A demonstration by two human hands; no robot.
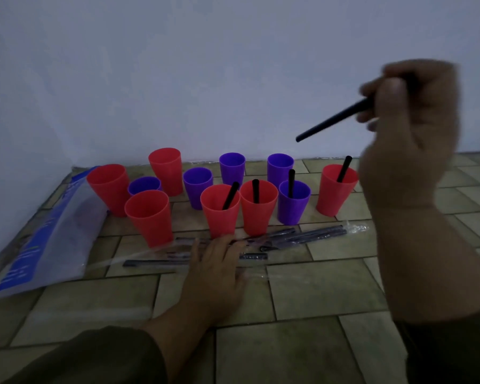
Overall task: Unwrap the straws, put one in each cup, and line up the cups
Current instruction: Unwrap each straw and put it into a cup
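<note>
I see four mid-frame cups (257, 217) each holding a black straw (255, 191), my right hand (408, 128) pinching a bare straw (330, 123) upper right, and my left hand (219, 273) flat with fingers straight, partly hiding blurry wrapped straws (311, 235).

My left sleeve (100, 356) is dark, olive-tinged cloth, loose and softly creased, its cuff ending on the forearm so the wrist and left grip (216, 270) are bare. My right sleeve (455, 353) is dark too, showing only near the frame's lower corner.
</note>
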